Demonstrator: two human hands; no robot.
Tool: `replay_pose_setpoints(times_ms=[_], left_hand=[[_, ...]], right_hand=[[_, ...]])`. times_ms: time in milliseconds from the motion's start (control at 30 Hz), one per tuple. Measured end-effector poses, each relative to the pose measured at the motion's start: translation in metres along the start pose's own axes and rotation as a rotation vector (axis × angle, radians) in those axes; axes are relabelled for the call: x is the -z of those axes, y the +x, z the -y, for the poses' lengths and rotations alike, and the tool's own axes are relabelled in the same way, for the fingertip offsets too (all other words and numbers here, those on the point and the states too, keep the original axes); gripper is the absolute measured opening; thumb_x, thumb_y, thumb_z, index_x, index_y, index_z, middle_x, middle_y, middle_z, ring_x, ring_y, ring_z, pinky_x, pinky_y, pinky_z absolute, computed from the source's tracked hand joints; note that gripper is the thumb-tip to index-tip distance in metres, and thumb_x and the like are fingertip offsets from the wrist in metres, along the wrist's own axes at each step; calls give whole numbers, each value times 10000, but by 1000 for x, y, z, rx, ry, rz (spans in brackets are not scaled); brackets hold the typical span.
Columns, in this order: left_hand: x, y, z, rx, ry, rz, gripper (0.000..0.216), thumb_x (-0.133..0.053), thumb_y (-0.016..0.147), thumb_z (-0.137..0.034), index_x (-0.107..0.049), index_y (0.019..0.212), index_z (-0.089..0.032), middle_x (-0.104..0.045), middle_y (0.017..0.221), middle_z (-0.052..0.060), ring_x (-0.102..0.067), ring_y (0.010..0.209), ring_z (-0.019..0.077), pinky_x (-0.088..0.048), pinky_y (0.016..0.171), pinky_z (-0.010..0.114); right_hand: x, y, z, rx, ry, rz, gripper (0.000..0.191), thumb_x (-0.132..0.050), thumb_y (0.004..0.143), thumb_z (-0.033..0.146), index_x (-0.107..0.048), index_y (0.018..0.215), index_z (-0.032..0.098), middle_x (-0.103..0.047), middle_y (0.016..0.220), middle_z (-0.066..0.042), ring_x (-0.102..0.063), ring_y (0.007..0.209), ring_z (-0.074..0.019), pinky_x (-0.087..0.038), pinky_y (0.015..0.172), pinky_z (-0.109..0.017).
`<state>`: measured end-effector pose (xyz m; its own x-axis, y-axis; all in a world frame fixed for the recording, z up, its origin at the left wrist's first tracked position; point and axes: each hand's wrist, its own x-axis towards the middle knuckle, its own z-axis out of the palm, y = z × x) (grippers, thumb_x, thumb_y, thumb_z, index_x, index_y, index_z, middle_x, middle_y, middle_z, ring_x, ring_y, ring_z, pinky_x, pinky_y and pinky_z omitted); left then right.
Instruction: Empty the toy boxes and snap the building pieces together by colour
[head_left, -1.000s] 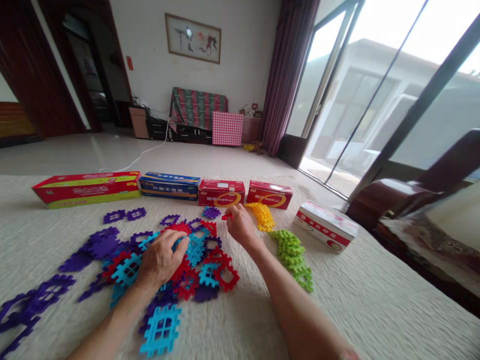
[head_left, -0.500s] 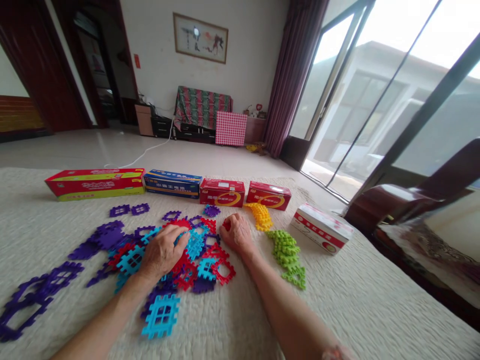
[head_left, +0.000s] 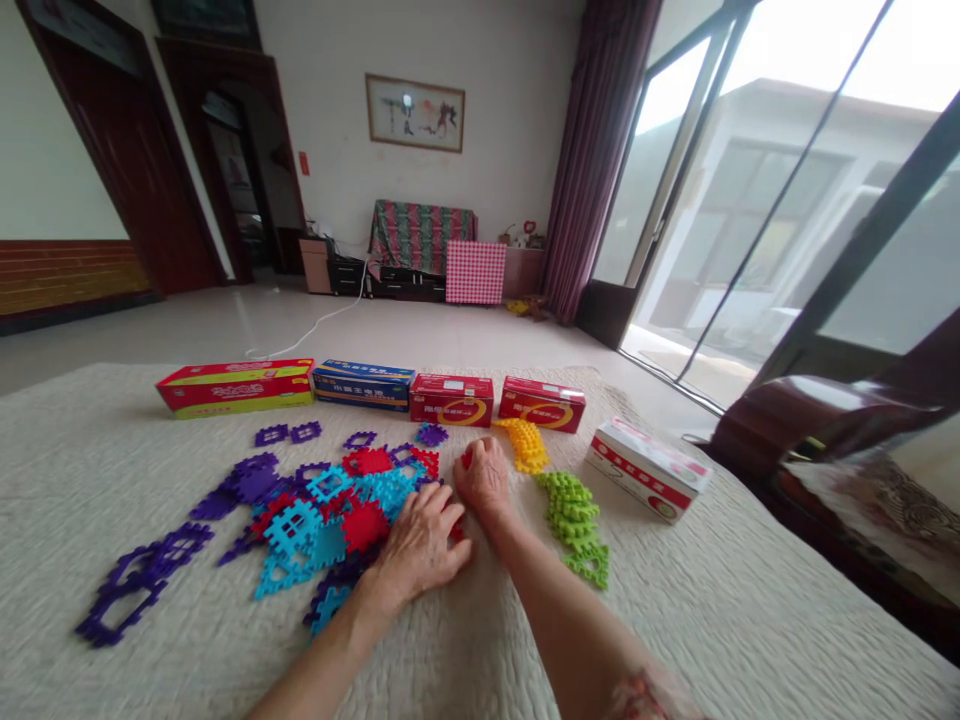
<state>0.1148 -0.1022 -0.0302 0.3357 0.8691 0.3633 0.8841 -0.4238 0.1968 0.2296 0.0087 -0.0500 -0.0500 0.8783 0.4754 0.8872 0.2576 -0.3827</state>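
Observation:
My left hand lies palm down over the right side of a mixed pile of interlocking plastic pieces, its fingers slightly spread; red shows under its fingertips. In the pile are red pieces, light blue window-like pieces and purple pieces. My right hand rests on the cloth just right of the pile, fingers curled round a red plastic piece that is mostly hidden. Right of it sit a row of yellow pieces and, nearer me, a row of green pieces.
Behind the pieces stand a long red and yellow-green box, a blue box and two red boxes. A white and red box is at the right. Everything lies on a quilted cream cloth.
My left hand has moved right and nearer me across the pile, now covering its right side. My right hand stays curled in nearly the same place. The camera view has shifted slightly.

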Motion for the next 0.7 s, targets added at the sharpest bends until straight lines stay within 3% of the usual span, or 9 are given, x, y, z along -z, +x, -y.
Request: replay_pose_setpoints(times_ms=[200,433,700], left_hand=[[-6,6,6,63,79,-33,204,-509,849,-250,-666,964,-190,-598,1203,122,-469,1208,290,-366,1015,471],[-9,28,9,136,141,13,228,-443,829,-131,-666,838,-178,-642,976,121,-570,993,266,-434,893,415],[-17,19,19,142,144,-40,265,-417,836,-121,-675,848,-180,-636,1013,108,-550,1017,255,-424,890,386]], right_hand=[[1,0,0,13,-33,20,99,-550,751,214,-562,844,181,-555,992,-109,-489,957,-246,-371,822,-338],[-1,0,-1,-7,-30,61,127,-541,754,220,-575,872,187,-562,997,-101,-483,964,-253,-357,819,-350],[-6,1,-2,-5,-7,60,111,-553,747,201,-581,854,200,-570,996,-93,-479,983,-249,-349,796,-343]])
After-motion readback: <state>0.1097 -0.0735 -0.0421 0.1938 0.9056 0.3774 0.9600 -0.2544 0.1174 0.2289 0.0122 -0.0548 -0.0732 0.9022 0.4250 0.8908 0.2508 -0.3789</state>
